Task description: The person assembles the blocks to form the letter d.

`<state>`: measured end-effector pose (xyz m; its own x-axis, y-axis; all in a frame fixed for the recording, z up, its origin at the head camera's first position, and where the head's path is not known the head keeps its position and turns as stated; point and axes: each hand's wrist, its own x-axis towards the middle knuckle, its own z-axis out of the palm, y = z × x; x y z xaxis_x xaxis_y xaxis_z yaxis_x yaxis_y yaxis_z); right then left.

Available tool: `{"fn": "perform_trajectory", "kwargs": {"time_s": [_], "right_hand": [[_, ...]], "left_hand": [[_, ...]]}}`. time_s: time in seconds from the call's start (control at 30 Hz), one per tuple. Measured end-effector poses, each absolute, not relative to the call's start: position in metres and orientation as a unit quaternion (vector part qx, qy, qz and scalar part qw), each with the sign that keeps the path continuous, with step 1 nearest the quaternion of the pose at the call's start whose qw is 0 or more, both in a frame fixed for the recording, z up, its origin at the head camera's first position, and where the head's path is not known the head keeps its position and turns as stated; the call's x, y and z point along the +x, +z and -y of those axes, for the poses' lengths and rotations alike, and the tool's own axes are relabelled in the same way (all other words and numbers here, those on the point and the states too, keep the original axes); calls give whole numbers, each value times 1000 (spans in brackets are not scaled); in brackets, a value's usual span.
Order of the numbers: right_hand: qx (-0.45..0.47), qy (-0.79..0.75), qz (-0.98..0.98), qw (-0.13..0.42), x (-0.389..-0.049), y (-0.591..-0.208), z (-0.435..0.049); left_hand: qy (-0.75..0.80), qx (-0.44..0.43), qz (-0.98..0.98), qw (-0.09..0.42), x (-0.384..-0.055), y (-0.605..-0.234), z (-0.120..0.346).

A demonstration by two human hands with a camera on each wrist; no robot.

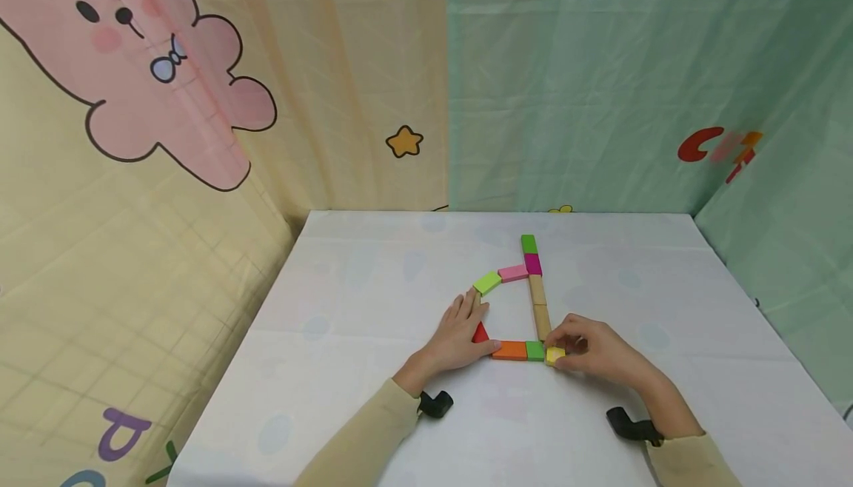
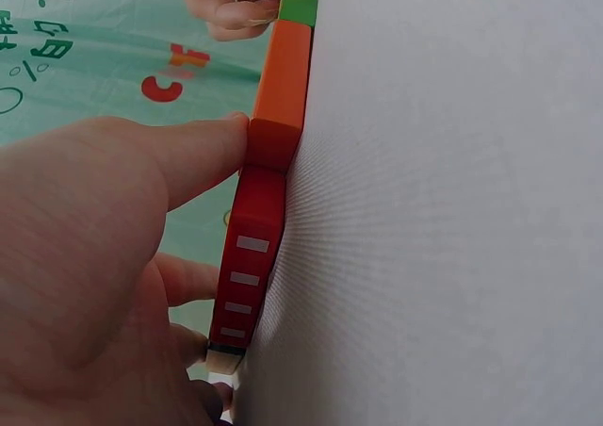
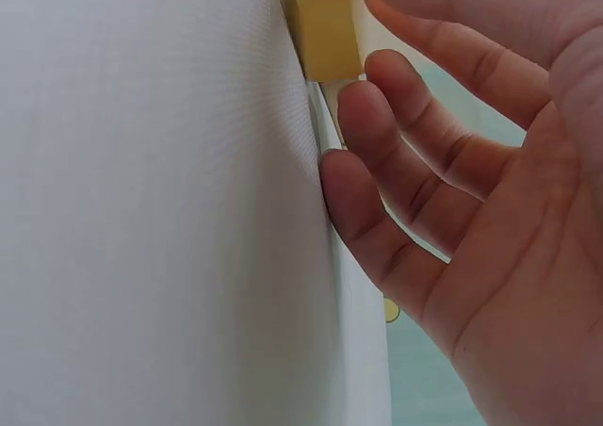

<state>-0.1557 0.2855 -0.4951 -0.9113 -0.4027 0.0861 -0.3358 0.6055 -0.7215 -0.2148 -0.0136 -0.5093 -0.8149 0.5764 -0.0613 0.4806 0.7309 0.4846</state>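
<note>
Toy blocks lie end to end in a loop on the table. My left hand [image 1: 456,335] rests along its left side with fingers extended, partly covering a red block [image 1: 480,333]. The left thumb touches an orange block [image 2: 281,87] near its joint with the red one. Beside the orange block is a green block [image 1: 535,351], and then a yellow block [image 1: 555,355] at the lower right corner. Between thumb and index finger, my right hand [image 1: 600,350] pinches that yellow block; its other fingers curve loosely near the table surface.
Two plain wooden blocks [image 1: 537,291] form the loop's right side. Above them stand a magenta block [image 1: 532,263] and a green end block [image 1: 529,243]. A pink block [image 1: 513,273] and a lime block [image 1: 487,283] curve leftward. Printed curtains [image 1: 566,102] hang behind the white table [image 1: 373,265].
</note>
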Motion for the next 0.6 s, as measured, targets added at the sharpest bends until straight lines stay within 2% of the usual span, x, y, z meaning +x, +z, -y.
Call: {"fn": "perform_trajectory", "kwargs": {"time_s": [0.27,0.6], "right_hand": [[-200,-405,-891,53,-155,-494,-284],[-198,-408,-890,38,-158,-498,-284]], "left_hand": [[229,287,-924,103,-214,-509,14],[232,291,-924,88,-214,-510,14]]}}
